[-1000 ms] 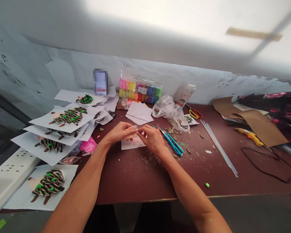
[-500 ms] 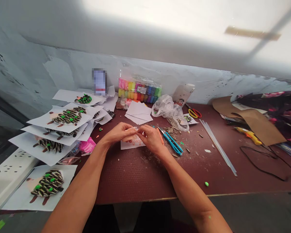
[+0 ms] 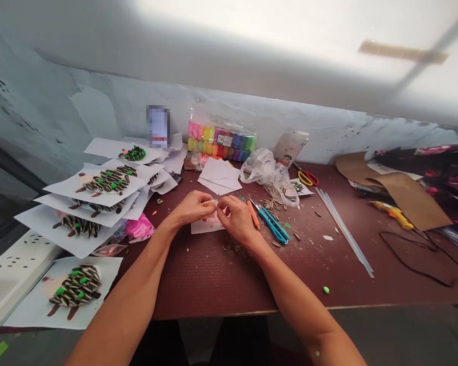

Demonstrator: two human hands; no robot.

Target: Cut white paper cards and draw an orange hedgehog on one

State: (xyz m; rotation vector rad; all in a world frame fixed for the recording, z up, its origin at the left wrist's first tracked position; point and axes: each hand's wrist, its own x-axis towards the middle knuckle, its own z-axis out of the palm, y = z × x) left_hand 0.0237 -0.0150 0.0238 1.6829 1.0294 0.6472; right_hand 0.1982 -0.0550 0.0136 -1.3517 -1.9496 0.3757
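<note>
My left hand [image 3: 194, 208] and my right hand [image 3: 236, 217] meet fingertip to fingertip over the middle of the table. Both are closed in a pinch. Something small and pale shows between the fingertips, too hidden to name. Under them lies a white sheet of paper [image 3: 203, 228] with an orange line drawing, partly covered by my hands. Right of my right hand lie an orange pen-like tool [image 3: 253, 215] and a blue utility knife [image 3: 274, 226]. Sunflower seeds [image 3: 272, 205] are heaped just behind the knife.
Finished hedgehog pictures [image 3: 109, 180] are stacked at left, beside a pink packet [image 3: 139, 227]. Behind stand colored clay packs [image 3: 221, 141], blank papers [image 3: 218, 175], a plastic bag [image 3: 261, 166] and a bottle [image 3: 292, 149]. Scissors [image 3: 308, 178], glue sticks [image 3: 345, 233] and a yellow glue gun [image 3: 393, 213] lie right.
My hands stay joined over the paper, with the fingers shifting slightly. More of the orange tool shows beside my right hand. The whole view has moved a little.
</note>
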